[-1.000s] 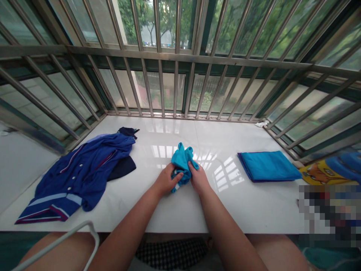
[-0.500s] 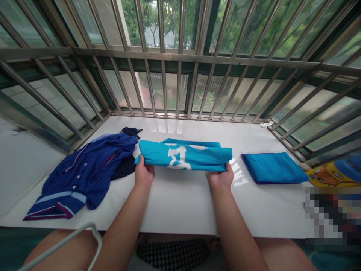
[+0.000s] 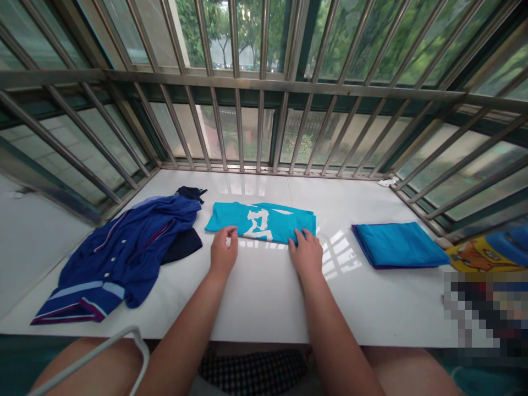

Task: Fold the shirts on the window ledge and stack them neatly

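Observation:
A turquoise garment with a white print (image 3: 280, 223), folded into a long strip, lies flat on the white ledge (image 3: 264, 297). At its front left edge is my left hand (image 3: 224, 254), its fingers bent and the thumb apart from them, not gripping the cloth. My right hand (image 3: 307, 252) rests at the front right edge of the garment, fingers spread and their tips on the cloth. Left of it lies a crumpled dark blue polo shirt (image 3: 136, 247) with buttons and striped trim. A flat folded stack of blue cloth (image 3: 404, 245) sits to the right.
Metal window bars (image 3: 264, 85) enclose the ledge at the back and sides. A navy cloth (image 3: 183, 246) is partly under the polo shirt. A yellow and blue item (image 3: 487, 253) stands at the right edge. A pale hanger-like rod (image 3: 136, 333) is at the lower left.
The folded turquoise garment came down from both hands onto the ledge and now lies flat. Both hands let go of its ends and moved inward along its front edge.

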Demonstrator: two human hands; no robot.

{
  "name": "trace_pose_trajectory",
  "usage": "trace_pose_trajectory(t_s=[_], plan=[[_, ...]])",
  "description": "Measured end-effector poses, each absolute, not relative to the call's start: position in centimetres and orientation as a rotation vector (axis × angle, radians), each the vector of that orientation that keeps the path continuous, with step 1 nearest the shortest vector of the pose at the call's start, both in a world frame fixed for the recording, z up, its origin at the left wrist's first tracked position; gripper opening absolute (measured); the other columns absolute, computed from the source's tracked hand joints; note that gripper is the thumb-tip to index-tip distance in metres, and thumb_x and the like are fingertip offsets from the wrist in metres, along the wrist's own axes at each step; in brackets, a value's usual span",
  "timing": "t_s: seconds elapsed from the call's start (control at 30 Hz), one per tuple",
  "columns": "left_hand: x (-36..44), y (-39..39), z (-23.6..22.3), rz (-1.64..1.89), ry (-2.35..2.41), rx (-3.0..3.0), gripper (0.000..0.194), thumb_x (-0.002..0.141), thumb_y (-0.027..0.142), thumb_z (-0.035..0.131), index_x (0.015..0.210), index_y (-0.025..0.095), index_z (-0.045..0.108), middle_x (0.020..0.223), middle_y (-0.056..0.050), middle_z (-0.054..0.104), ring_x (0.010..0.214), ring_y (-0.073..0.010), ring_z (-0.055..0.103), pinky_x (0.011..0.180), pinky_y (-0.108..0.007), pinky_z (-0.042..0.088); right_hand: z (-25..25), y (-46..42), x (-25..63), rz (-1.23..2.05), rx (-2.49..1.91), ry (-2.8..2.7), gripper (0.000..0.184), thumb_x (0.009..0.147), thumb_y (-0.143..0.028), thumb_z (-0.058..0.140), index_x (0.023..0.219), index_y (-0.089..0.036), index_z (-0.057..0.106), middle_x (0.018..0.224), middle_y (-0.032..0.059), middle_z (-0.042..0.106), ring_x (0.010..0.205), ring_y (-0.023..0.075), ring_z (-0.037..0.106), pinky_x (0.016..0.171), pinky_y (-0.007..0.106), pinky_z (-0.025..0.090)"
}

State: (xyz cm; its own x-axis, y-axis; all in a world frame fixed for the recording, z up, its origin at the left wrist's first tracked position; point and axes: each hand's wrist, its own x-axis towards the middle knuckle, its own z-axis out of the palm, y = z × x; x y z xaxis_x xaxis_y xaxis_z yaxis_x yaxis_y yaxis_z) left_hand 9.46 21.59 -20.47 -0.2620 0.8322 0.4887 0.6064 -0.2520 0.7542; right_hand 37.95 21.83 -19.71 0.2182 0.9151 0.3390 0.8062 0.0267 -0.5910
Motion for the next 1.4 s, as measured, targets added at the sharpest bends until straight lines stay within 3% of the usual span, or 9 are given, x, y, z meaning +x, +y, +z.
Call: trace_pose_trajectory(t_s=[0.1, 0.23, 0.47, 0.6, 0.77, 0.97, 1.07, 1.2, 1.4], plan=[[10.4, 22.0, -20.7, 1.234, 1.65, 2.1, 0.027, 0.107, 0.033, 0.053, 0.111, 0.024, 0.078, 0.115, -0.011, 0.078, 0.113, -0.0294, 0.068, 0.103, -0.046, 0.051, -20.1, 20.8, 36.3, 0.23, -1.878, -1.69, 0.04, 0.107, -0.051, 0.056, 0.093, -0.023, 0.08, 0.106, 0.0175, 0.076, 0.095, 0.031, 0.065, 0.088, 0.045, 0.045], [11.2, 22.5, -21.4, 1.057, 1.775, 2.239, 0.031, 0.108, 0.038, 0.054, 0.11, 0.024, 0.082, 0.124, -0.013, 0.076, 0.117, -0.0327, 0.066, 0.101, -0.049, 0.051, -20.0, 19.3, 34.7, 0.304, -1.807, -1.726, 0.065, 0.11, -0.059, 0.049, 0.058, -0.024, 0.065, 0.062, 0.0102, 0.061, 0.07, 0.0251, 0.06, 0.077, 0.04, 0.04], [11.0, 22.0, -20.6, 1.163, 1.692, 2.206, 0.036, 0.108, 0.04, 0.052, 0.095, 0.022, 0.081, 0.11, -0.013, 0.08, 0.107, -0.03, 0.069, 0.097, -0.045, 0.052, -19.4, 20.1, 35.7, -0.019, -2.009, -1.619, 0.04, 0.106, -0.051, 0.059, 0.124, -0.019, 0.076, 0.121, 0.0223, 0.073, 0.112, 0.0378, 0.06, 0.098, 0.053, 0.039], [10.7, 21.3, -20.0, 1.178, 1.441, 2.069, 0.044, 0.109, 0.049, 0.049, 0.087, 0.024, 0.077, 0.089, -0.008, 0.08, 0.089, -0.0243, 0.073, 0.087, -0.037, 0.054, -19.4, 19.9, 35.6, 0.099, -1.924, -1.698, 0.037, 0.111, -0.043, 0.049, 0.116, -0.021, 0.079, 0.11, 0.0188, 0.076, 0.111, 0.037, 0.06, 0.108, 0.061, 0.032], [10.2, 21.7, -20.1, 1.157, 1.434, 1.574, 0.053, 0.103, 0.068, 0.051, 0.119, 0.023, 0.074, 0.084, -0.004, 0.081, 0.067, -0.0208, 0.073, 0.066, -0.03, 0.054, -17.8, 18.6, 33.6, 0.365, -1.248, -2.024, 0.034, 0.11, -0.049, 0.055, 0.109, -0.032, 0.083, 0.097, 0.0109, 0.075, 0.102, 0.0299, 0.063, 0.105, 0.05, 0.041], [10.5, 22.3, -20.0, 1.095, 1.517, 1.642, 0.048, 0.095, 0.068, 0.064, 0.08, 0.023, 0.068, 0.062, 0.004, 0.062, 0.061, -0.0159, 0.058, 0.061, -0.027, 0.041, -17.7, 17.4, 31.3, 0.744, -0.86, -2.15, 0.03, 0.106, -0.046, 0.064, 0.085, -0.029, 0.078, 0.084, 0.0063, 0.071, 0.086, 0.0247, 0.065, 0.089, 0.042, 0.051], [10.4, 22.2, -19.9, 1.091, 1.412, 1.631, 0.049, 0.092, 0.066, 0.07, 0.072, 0.022, 0.061, 0.062, 0.005, 0.055, 0.061, -0.014, 0.051, 0.061, -0.026, 0.04, -18.4, 18.1, 31.6, 0.803, -1.129, -1.767, 0.027, 0.101, -0.053, 0.069, 0.098, -0.026, 0.075, 0.092, 0.006, 0.071, 0.084, 0.0232, 0.066, 0.081, 0.038, 0.054], [9.8, 22.1, -19.7, 1.013, 1.211, 1.574, 0.061, 0.076, 0.072, 0.083, 0.06, 0.021, 0.055, 0.058, 0.005, 0.049, 0.059, -0.0124, 0.045, 0.057, -0.025, 0.037, -19.0, 19.8, 32.5, 1.258, -1.208, -1.402, 0.055, 0.093, -0.071, 0.07, 0.123, -0.025, 0.072, 0.093, 0.0038, 0.074, 0.065, 0.0187, 0.066, 0.06, 0.034, 0.056], [10.4, 21.1, -20.1, 0.745, 0.908, 1.608, 0.065, 0.058, 0.07, 0.098, 0.053, 0.018, 0.058, 0.062, 0.002, 0.055, 0.061, -0.0134, 0.051, 0.057, -0.026, 0.039, -19.1, 20.6, 32.5, 1.428, -1.222, -1.477, 0.05, 0.081, -0.066, 0.085, 0.109, -0.025, 0.077, 0.064, -0.0046, 0.064, 0.055, 0.0168, 0.059, 0.053, 0.028, 0.046]])
